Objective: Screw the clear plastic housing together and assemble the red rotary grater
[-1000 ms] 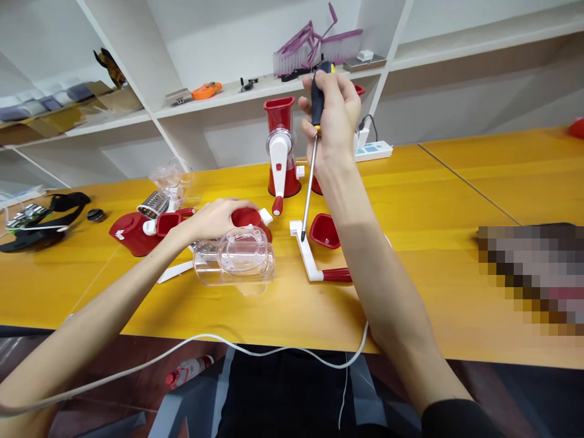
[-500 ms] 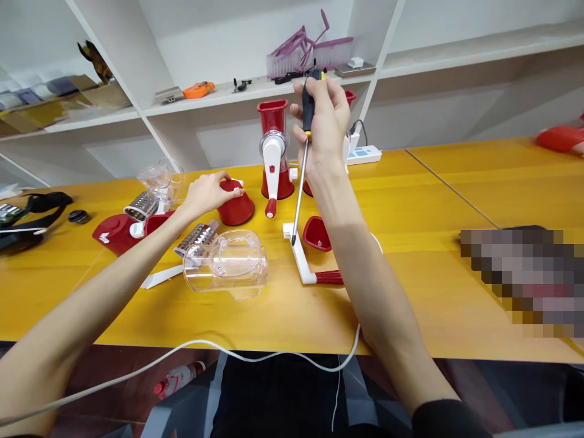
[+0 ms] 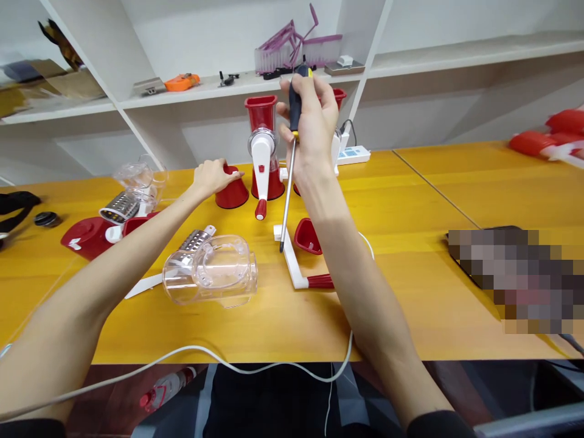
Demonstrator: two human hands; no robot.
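My left hand [image 3: 213, 179] grips a red cone-shaped grater base [image 3: 232, 190] that stands toward the back of the table, with the thumb over its top. Raised in my right hand [image 3: 314, 121] is a screwdriver [image 3: 289, 182], its black-and-yellow handle in the fingers and its shaft slanting down. Below the tip, as seen from here, lies a white crank handle [image 3: 292, 261] with a red grip. A red hopper piece [image 3: 308, 236] sits beside the crank, partly behind my forearm. Nearer my left arm rests a clear plastic grater housing [image 3: 214, 271] and a metal grating drum [image 3: 197, 239].
An assembled rotary grater [image 3: 263, 149] stands at the back, with another partly hidden behind my right hand. More grater parts, including a red base [image 3: 86, 234], lie at left. A white cable [image 3: 191, 348] crosses the front edge. A power strip [image 3: 353, 154] lies behind.
My left hand has shifted the red base a little toward the back of the table. The screwdriver stays raised in my right hand. The whole view has turned slightly right.
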